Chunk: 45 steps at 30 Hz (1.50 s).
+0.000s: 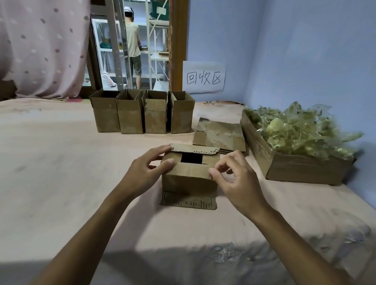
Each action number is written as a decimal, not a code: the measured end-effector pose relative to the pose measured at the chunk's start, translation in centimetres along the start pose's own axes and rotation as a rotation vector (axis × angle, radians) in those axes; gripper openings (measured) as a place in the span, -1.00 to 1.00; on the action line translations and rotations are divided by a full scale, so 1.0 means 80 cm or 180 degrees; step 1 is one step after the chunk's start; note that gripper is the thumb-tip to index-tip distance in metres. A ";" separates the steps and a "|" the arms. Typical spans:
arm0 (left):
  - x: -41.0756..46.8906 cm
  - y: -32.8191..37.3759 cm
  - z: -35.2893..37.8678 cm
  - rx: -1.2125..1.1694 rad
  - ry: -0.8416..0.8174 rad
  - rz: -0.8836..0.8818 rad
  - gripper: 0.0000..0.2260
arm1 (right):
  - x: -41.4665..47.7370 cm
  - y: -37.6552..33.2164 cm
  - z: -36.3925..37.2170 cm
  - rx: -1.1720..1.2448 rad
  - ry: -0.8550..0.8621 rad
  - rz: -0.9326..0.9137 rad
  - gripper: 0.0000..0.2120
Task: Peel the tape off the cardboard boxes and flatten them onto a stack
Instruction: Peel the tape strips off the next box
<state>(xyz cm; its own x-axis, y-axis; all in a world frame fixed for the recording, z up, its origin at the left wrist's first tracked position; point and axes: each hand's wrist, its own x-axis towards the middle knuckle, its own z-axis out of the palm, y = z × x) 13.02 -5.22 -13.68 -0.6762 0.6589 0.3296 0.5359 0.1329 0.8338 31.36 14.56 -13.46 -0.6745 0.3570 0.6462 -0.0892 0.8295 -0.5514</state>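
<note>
A small brown cardboard box [189, 183] stands in the middle of the pink surface, its top flaps partly unfolded and a dark opening showing. My left hand [147, 171] holds the box's upper left corner, thumb on the near flap and fingers on the far flap. My right hand [233, 180] pinches at the near flap's right end with thumb and forefinger; whether tape is between them I cannot tell. Behind the box lies a stack of flattened cardboard [220, 135]. Several upright open boxes [142, 115] stand in a row further back.
A wide low carton [303, 168] heaped with crumpled clear tape [301, 131] sits at the right by the blue wall. A paper sign [203, 77] hangs on that wall. A person stands at shelves beyond the doorway [134, 46]. A pink curtain hangs at the left.
</note>
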 end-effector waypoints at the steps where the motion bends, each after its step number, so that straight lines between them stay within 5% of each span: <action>1: 0.000 -0.002 -0.001 0.0037 -0.0038 0.0021 -0.59 | 0.001 0.001 0.000 0.0002 -0.0054 0.0007 -0.83; 4: 0.000 -0.005 -0.004 0.0064 -0.0111 0.0054 -0.48 | 0.007 0.003 -0.003 -0.0055 -0.0210 -0.0006 -0.89; 12: -0.006 0.001 0.001 -0.0002 -0.0155 0.0045 -0.45 | 0.036 0.009 -0.012 -0.0769 -0.0588 0.0198 -0.70; 28: 0.009 0.009 0.003 0.0164 -0.0283 -0.0071 -0.37 | 0.095 0.013 -0.013 -0.0600 -0.1109 0.0518 -0.54; 36: 0.011 0.008 0.001 0.0086 -0.0363 -0.0220 -0.35 | 0.110 -0.010 -0.022 -0.0952 -0.1685 0.0760 -0.20; 40: 0.011 0.016 0.003 0.0135 -0.0338 -0.0249 -0.33 | 0.102 -0.027 -0.012 -0.1370 -0.1765 0.0656 -0.36; 45: 0.014 0.029 0.000 0.0182 -0.0096 -0.0395 -0.36 | 0.097 -0.028 -0.024 -0.0664 -0.1304 0.0827 -0.55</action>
<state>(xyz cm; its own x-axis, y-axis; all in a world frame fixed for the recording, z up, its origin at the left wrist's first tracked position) 13.51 -4.19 -11.36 -0.7239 0.6568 0.2113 0.4776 0.2560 0.8404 27.74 16.33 -6.21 -0.8898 0.3997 0.2200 0.2387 0.8188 -0.5221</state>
